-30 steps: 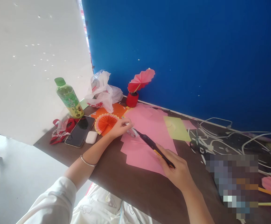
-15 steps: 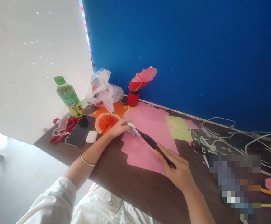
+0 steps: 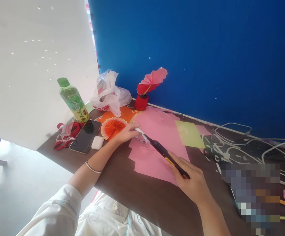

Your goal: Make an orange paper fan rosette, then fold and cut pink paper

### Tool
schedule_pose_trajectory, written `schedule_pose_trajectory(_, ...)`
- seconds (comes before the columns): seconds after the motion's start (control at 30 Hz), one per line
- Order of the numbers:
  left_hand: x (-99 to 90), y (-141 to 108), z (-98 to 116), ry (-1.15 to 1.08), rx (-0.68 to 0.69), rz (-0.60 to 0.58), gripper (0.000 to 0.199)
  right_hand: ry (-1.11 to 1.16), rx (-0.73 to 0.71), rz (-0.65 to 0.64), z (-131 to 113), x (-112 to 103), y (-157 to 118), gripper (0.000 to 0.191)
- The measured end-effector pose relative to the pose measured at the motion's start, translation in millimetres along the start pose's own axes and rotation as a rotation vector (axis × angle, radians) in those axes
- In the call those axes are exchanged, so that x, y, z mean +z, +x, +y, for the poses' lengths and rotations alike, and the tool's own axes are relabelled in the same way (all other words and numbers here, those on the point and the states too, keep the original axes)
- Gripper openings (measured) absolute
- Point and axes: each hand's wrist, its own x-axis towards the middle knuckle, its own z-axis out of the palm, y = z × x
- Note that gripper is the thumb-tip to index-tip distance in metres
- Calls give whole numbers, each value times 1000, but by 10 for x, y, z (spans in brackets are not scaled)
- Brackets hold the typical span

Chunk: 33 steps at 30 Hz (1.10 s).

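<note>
My left hand [image 3: 129, 131] is closed, with finger and thumb pinching a white strip at a white tape roll [image 3: 142, 139] just above the pink paper [image 3: 160, 164]. My right hand [image 3: 190, 175] is wrapped around black scissors [image 3: 160, 150] with yellow on the handle, seen nearly edge-on. Their narrow tip points toward my left fingers and meets the white strip; whether the blades are apart is too small to tell. A folded orange paper fan [image 3: 114, 127] with pale edges lies beside my left wrist.
Left of my arm are a phone [image 3: 85, 136], a white case [image 3: 97, 143], red ribbon [image 3: 68, 132] and a green-capped bottle [image 3: 74, 102]. Behind stand a plastic bag [image 3: 108, 93] and a red pot [image 3: 141, 102] with a pleated paper leaf. Yellow paper [image 3: 190, 134] and white cables [image 3: 233, 141] lie right.
The view shifts slightly, moving the table things a little to the right in the picture. Both hands keep nearly the same pose, the scissors still at the white strip.
</note>
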Motion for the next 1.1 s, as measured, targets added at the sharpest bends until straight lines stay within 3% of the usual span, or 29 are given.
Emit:
schedule_pose_trajectory(0.77,-54,53,-87,81,20,1,10,-21,11,-12,-6,-20,-26,38)
schedule_pose_trajectory(1.1,-62,48,-87,-27,-1,32,10,-3,14,-22,9,-10,-21,40)
